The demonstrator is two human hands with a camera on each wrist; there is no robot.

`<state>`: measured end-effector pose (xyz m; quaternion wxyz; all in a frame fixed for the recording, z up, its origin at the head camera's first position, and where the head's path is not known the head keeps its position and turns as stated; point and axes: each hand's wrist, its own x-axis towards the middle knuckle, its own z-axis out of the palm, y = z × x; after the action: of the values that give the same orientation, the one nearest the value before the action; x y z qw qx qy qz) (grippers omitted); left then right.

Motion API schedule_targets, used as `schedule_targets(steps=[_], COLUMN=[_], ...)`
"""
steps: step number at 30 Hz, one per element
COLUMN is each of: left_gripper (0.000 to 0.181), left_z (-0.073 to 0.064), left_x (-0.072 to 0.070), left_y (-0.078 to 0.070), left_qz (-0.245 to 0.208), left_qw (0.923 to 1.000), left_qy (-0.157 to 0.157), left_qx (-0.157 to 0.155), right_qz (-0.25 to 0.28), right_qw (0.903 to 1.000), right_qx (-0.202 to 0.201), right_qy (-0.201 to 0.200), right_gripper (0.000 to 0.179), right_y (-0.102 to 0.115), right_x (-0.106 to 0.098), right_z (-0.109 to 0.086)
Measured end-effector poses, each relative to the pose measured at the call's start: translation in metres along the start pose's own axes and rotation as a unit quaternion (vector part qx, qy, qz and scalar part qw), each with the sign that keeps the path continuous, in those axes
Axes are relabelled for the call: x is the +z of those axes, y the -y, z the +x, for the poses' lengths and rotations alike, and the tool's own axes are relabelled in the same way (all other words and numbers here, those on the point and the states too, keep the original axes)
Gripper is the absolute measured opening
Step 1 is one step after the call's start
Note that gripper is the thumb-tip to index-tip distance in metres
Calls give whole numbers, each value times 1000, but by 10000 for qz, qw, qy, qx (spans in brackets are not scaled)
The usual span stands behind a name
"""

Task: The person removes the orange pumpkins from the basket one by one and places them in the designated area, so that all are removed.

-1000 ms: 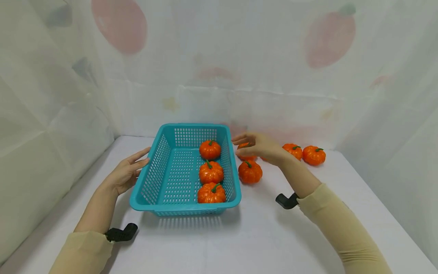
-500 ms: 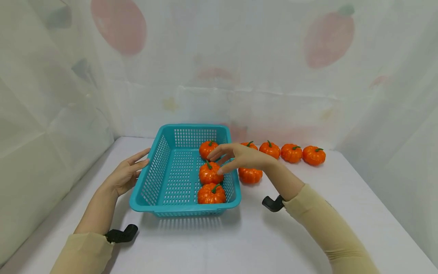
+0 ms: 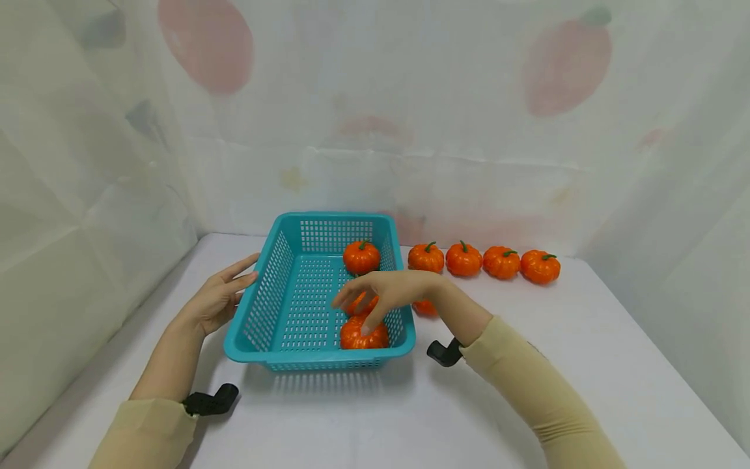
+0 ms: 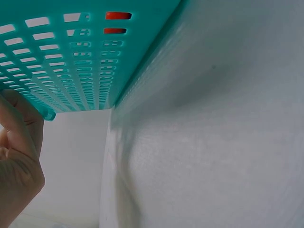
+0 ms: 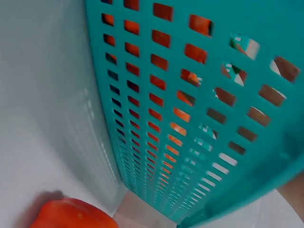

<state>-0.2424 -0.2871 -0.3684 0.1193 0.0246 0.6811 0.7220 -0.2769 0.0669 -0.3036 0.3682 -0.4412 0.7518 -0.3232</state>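
Note:
A turquoise plastic basket (image 3: 293,357) stands on the white table. Small orange pumpkins line its right side: a back one (image 3: 361,258), a middle one (image 3: 356,305) and a front one (image 3: 356,335). My right hand (image 3: 398,288) reaches over the basket's right rim with loosely bent fingers. It partly covers the middle pumpkin, and its thumb overlaps the front one. At the basket's left rim, my left hand (image 3: 215,303) rests its spread fingers against the outside. In the left wrist view, the fingertips are hidden behind the basket edge.
Right of the basket, several more pumpkins form a back row, from one beside the rim (image 3: 426,258) to an outer one (image 3: 540,266). Another pumpkin (image 3: 426,308) sits nearer, partly behind my right forearm. A pale printed curtain (image 3: 492,189) hangs behind the table (image 3: 328,423).
My right hand has moved left from above the pumpkins outside the basket, over the rim, then forward toward the middle and front pumpkins. My left hand and the basket have stayed put.

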Motion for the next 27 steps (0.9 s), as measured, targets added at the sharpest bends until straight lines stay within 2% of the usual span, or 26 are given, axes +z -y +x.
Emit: schedule_targets(steps=[4,9,18,23,27], left_gripper=[71,71,71,71,71], left_z=[0,0,0,-1,-1], left_x=[0,0,1,1,1], left_y=[0,1,1,-1,-2], left_qz=[-41,-34,-8,-31,-88], left_qw=[10000,10000,10000,10000,9999], left_qy=[12,48,64,85,84], left_qx=[3,43,48,36,19], right_qz=[-135,-285,-253,-473,-532], right_qw=[9998,9994,9990,9986,9985], right_qx=[117,30,111,96,119], right_qy=[87,193,350,204,17], right_gripper=[54,54,61,60,51], right_y=[-4,-6,-6,-6,-8], right_x=[3,5,7,6,6], right_z=[5,10,11,10,13])
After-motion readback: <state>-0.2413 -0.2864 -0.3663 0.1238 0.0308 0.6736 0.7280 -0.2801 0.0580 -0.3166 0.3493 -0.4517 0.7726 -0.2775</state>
